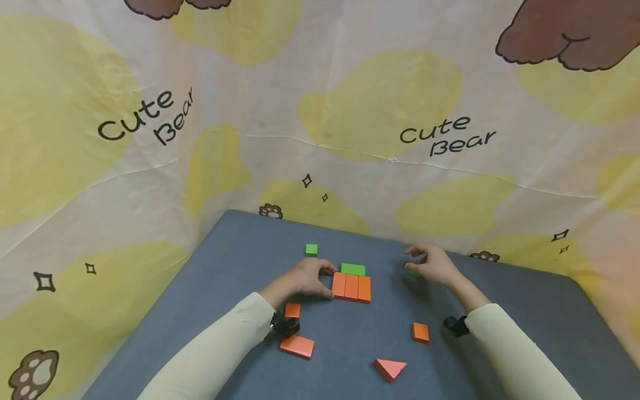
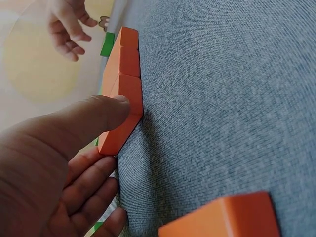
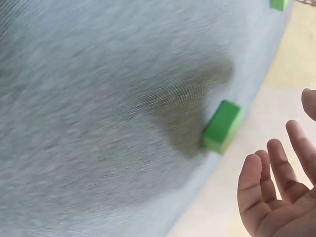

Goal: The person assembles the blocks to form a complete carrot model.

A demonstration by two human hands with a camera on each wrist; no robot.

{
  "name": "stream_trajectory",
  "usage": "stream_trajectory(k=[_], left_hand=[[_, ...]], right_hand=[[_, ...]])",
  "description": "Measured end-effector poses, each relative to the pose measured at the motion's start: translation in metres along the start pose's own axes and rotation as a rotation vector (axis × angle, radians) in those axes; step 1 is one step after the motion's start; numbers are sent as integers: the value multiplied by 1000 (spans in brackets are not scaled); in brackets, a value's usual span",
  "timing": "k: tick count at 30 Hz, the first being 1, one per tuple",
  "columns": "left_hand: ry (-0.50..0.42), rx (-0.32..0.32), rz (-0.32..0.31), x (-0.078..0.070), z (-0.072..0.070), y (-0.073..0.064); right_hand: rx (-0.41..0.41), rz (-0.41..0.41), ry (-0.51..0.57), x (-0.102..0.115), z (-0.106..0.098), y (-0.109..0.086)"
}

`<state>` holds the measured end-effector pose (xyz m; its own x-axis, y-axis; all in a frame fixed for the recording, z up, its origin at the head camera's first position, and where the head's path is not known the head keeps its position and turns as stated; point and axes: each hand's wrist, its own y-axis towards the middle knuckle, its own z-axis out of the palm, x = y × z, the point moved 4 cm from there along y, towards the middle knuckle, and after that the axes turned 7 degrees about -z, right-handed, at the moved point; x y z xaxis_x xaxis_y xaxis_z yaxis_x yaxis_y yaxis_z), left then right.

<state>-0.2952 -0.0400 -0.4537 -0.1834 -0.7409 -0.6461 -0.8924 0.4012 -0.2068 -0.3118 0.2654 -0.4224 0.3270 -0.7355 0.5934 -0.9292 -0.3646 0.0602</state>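
Three orange blocks (image 1: 351, 286) lie side by side in a row, touching, on the blue-grey table. A longer green block (image 1: 353, 269) adjoins their far side. My left hand (image 1: 307, 278) holds the leftmost orange block (image 2: 130, 96) by its ends, the thumb on its near end and the fingers around the far corner. Off to the right, my right hand (image 1: 434, 264) hovers with fingers loosely bent and nothing in them. A small green block (image 3: 222, 126) lies on the table near that hand, mostly covered by it in the head view.
Another green block (image 1: 311, 250) sits behind my left hand. An orange square block (image 1: 292, 310) and an orange-pink rectangular block (image 1: 298, 346) lie by the left wrist. Nearer on the right are an orange square block (image 1: 420, 332) and a pink triangular block (image 1: 389, 369). A printed cloth (image 1: 350, 194) hangs behind the table.
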Motion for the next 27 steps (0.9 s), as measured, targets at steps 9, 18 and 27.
stream_trajectory(k=[9,18,27], left_hand=[[4,5,-1,1,-1,0],[-5,20,-2,1,0,1],[-2,18,8,4,0,2]], right_hand=[[-3,42,-57,-23,6,-4],[-12,79,-63,-28,11,-5],[-16,42,-68,-26,13,-5]])
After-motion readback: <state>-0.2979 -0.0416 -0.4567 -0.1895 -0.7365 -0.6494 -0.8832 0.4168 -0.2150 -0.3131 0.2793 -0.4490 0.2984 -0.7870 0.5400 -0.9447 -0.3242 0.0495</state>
